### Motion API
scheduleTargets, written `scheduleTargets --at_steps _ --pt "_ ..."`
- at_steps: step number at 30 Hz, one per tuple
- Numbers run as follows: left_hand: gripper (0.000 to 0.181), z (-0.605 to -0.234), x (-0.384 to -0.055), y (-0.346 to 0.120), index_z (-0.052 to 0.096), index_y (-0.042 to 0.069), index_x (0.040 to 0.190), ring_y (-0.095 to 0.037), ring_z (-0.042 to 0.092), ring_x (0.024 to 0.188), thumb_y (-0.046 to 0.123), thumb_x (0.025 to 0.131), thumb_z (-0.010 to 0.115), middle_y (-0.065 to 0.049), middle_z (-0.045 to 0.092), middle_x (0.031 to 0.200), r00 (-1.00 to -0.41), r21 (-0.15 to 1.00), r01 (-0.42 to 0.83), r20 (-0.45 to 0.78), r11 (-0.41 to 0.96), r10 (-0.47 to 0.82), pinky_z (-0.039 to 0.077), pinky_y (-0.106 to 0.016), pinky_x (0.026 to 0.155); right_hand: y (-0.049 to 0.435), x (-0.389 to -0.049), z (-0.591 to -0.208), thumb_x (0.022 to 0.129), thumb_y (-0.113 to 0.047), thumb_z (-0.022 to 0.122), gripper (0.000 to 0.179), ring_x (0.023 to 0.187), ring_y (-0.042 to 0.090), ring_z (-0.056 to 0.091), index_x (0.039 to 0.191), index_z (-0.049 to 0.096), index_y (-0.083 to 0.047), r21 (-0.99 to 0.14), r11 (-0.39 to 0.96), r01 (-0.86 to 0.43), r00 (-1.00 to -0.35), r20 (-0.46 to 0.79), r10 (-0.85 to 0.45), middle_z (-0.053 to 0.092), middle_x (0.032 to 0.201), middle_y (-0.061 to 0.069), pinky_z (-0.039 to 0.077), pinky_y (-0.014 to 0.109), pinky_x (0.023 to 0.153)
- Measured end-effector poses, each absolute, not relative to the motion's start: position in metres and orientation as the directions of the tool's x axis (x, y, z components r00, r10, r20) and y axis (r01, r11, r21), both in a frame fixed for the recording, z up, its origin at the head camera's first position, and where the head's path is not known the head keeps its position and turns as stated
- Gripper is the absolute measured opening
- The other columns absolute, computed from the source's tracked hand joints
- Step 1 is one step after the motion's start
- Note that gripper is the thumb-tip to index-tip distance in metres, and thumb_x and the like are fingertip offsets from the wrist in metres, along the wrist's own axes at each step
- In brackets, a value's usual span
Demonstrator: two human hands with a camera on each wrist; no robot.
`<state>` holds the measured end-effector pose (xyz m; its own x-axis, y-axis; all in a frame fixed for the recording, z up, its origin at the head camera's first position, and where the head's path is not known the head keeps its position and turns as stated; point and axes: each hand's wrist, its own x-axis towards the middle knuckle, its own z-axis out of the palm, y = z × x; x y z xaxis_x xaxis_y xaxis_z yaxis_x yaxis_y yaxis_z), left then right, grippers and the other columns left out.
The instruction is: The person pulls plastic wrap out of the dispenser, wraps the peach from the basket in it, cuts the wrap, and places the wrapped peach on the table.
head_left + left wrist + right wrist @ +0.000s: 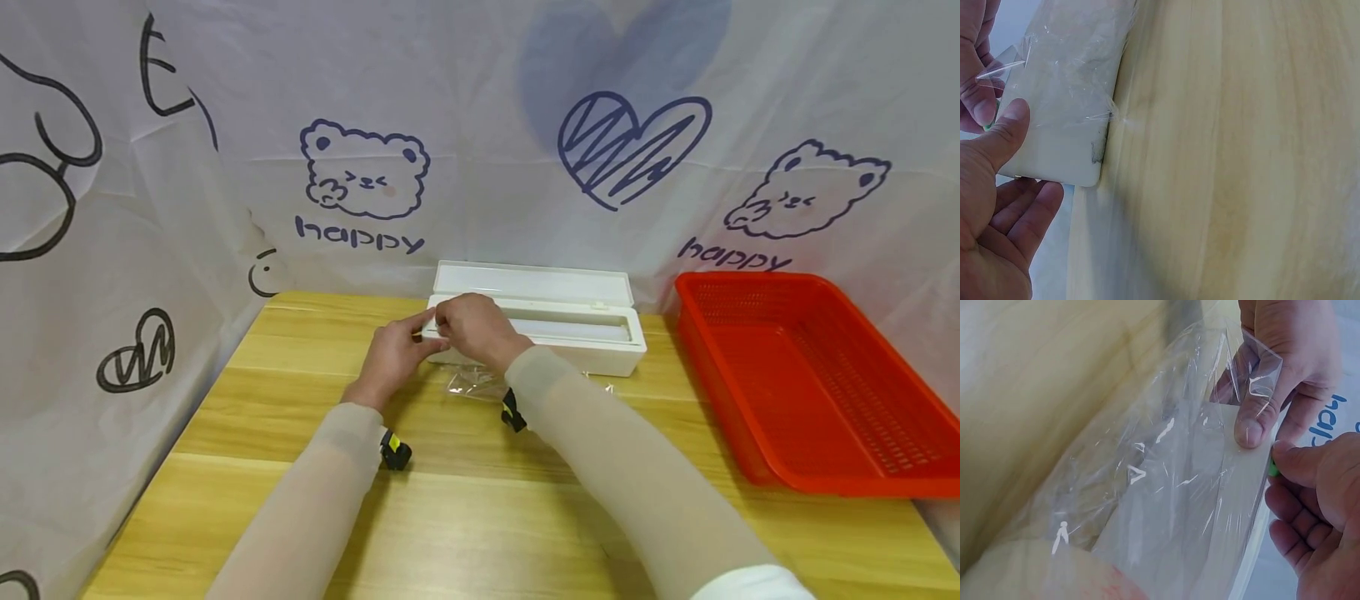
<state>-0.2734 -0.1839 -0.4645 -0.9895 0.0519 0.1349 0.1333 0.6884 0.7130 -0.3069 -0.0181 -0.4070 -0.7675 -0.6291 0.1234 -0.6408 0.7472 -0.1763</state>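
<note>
A long white cling film dispenser [607,360] stands at the back of the table, its lid [536,282] raised and a pale roll [570,329] inside. My left hand [390,357] grips the dispenser's left end, thumb on the front wall and fingers around the end. Just beside that thumb, my right hand [480,329] pinches a small green slide cutter [1274,469] at the dispenser's top edge. Most of the cutter is hidden by the fingers. Clear cling film [1172,444] hangs crumpled down the front wall and onto the tabletop.
To the right, a red plastic basket [795,367] with perforated sides stands on the wooden table [465,533]. A white cloth [480,167] printed with bears and hearts hangs right behind the dispenser and along the left side.
</note>
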Motion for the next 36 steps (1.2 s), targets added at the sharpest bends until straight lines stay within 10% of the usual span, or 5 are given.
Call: scheduleTargets --at_steps 9,36 --pt "0.067 -0.465 -0.275 -0.186 0.053 0.018 0.156 -0.031 0.067 0.128 0.032 0.096 0.079 -0.015 0.060 0.150 -0.992 0.727 0.122 0.117 0.675 0.053 0.060 -0.042 0.096 -0.006 -0.309 -0.403 0.102 -0.012 0.070 0.014 0.103 0.024 0.074 0.112 0.078 -0.009 -0.107 0.734 -0.671 -0.742 0.099 -0.663 0.080 0.108 0.004 0.058 0.038 0.099" --pt "0.072 -0.463 -0.273 -0.182 0.049 0.024 0.158 -0.025 0.061 0.107 0.040 0.095 0.078 -0.018 0.056 0.153 -0.998 0.705 0.066 0.063 0.706 0.029 0.046 -0.033 0.068 0.088 -0.303 -0.395 0.100 -0.002 0.062 0.016 0.094 0.024 0.071 0.101 0.077 -0.007 -0.090 0.734 -0.673 -0.739 0.079 -0.669 0.077 0.097 0.005 0.058 0.042 0.094"
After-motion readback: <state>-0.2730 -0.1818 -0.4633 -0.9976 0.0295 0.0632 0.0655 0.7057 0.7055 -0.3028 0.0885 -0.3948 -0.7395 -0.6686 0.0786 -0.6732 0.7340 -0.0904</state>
